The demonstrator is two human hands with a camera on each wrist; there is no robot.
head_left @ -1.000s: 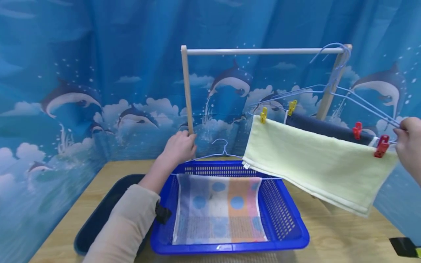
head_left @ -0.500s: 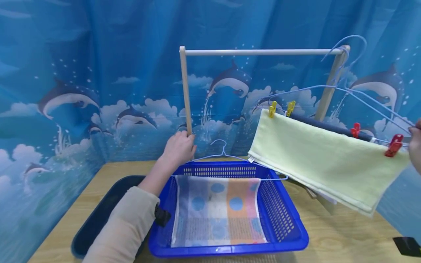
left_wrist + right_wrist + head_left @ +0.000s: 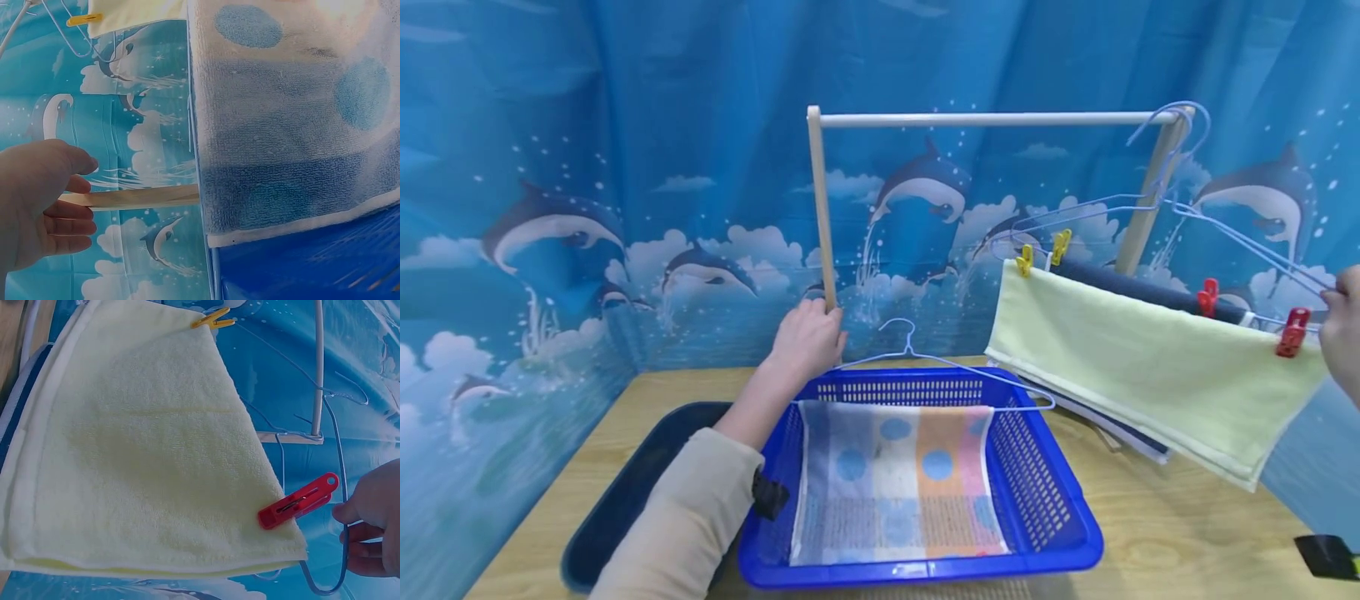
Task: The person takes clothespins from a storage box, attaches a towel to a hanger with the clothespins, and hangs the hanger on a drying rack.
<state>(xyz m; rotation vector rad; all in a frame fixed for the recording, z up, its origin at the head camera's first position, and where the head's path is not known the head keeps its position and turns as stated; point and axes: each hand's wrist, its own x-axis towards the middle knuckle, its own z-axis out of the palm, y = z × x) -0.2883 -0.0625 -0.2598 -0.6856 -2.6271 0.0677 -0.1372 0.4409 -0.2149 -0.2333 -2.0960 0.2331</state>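
My left hand (image 3: 808, 337) grips the left wooden post (image 3: 822, 217) of the drying rack, as the left wrist view also shows. At the far right, my right hand (image 3: 1343, 333) pinches the right end of a blue wire hanger (image 3: 345, 550). From this hanger a pale yellow towel (image 3: 1150, 367) hangs tilted, with a yellow clothespin (image 3: 1025, 261) at its left and a red clothespin (image 3: 1292, 332) near my fingers. Behind it hangs a dark navy cloth (image 3: 1135, 287) with its own clothespins. Both hangers' hooks overlap the right end of the white rail (image 3: 985, 120).
In front of the rack stands a blue plastic basket (image 3: 1075, 508). A dotted, striped towel (image 3: 895, 475) on another hanger (image 3: 910, 354) lies across it. A dark tub (image 3: 647, 454) sits left of the basket, partly under my left arm. A dolphin-print curtain (image 3: 700, 125) hangs behind.
The yellow towel and its hanger have shifted right with my right hand. The hook rose above the rail, then came down to its right end. My left hand stays on the post.
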